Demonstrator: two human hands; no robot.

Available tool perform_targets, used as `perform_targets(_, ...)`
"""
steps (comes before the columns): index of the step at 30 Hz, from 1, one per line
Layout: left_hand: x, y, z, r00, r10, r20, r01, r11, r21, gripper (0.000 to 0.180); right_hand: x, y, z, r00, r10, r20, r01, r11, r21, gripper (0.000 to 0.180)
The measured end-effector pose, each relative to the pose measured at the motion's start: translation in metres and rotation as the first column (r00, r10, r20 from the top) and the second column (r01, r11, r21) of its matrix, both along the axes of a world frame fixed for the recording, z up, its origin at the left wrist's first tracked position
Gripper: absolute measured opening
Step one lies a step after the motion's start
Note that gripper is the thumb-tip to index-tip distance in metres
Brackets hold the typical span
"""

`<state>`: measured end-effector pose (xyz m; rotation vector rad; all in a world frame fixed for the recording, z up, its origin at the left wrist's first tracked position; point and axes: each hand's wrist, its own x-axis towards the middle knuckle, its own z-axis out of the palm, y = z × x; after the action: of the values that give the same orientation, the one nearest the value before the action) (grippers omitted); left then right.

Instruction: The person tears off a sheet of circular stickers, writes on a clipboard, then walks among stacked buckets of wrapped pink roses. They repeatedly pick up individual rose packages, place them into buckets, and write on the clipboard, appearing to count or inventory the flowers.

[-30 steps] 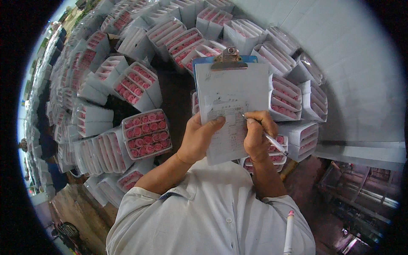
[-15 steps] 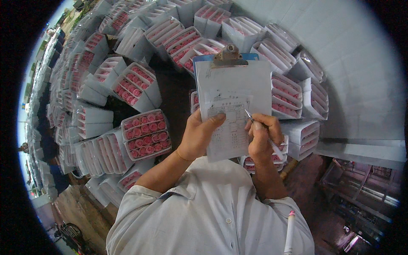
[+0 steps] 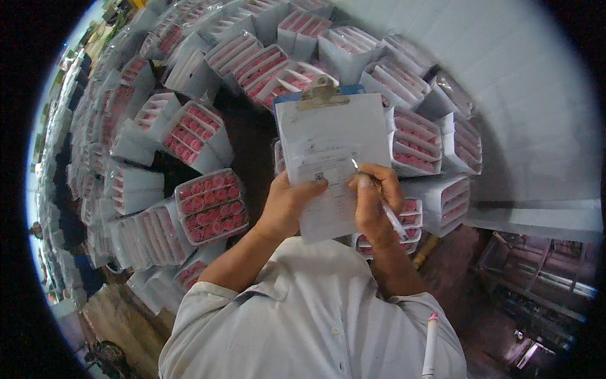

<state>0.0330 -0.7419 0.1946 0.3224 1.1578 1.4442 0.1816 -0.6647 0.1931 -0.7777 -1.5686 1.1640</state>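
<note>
**Clipboard held over stacked flower boxes**

Left of the clipboard (image 3: 331,151), white boxes of pink roses (image 3: 211,205) lie stacked in rows that curve away, each open end showing tight bud heads. At the board's lower left edge the left hand (image 3: 287,205) is closed on it, thumb pressed over the paper, fingers hidden behind. The board looks stiff and light; the sheet is thin and would crease, so the lower edge, away from the metal clip (image 3: 322,95), seems the sound place to grip. On the paper's lower right the right hand (image 3: 372,199) is pinched shut around a pen (image 3: 379,196), tip on the sheet. Right of the clipboard more boxes (image 3: 435,142) stand stacked against a pale wall (image 3: 524,114), crowding close behind the board.
</note>
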Motion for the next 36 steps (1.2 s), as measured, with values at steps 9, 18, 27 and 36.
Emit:
perform_targets(9,-0.007,-0.012,-0.004,0.975,-0.04,0.221,0.043,0.999,-0.01,0.046,-0.01,-0.004,0.002,0.98,0.007,0.2,-0.049,0.977,0.206,0.017)
perform_targets(18,-0.012,-0.017,0.008,0.982,0.002,0.188,-0.011,0.999,0.046,0.034,-0.011,0.001,0.006,0.99,0.085,0.109,-0.085,0.996,-0.005,0.014)
perform_targets(27,-0.009,-0.014,0.011,0.996,0.012,0.089,-0.019,0.996,0.081,0.037,-0.005,-0.003,0.015,0.989,-0.021,0.149,-0.008,0.982,0.188,0.01)
perform_targets(36,-0.006,-0.013,0.017,0.999,0.005,0.039,-0.007,0.999,0.045,0.035,-0.008,-0.001,0.016,0.99,-0.047,0.13,0.011,0.964,0.265,0.011)
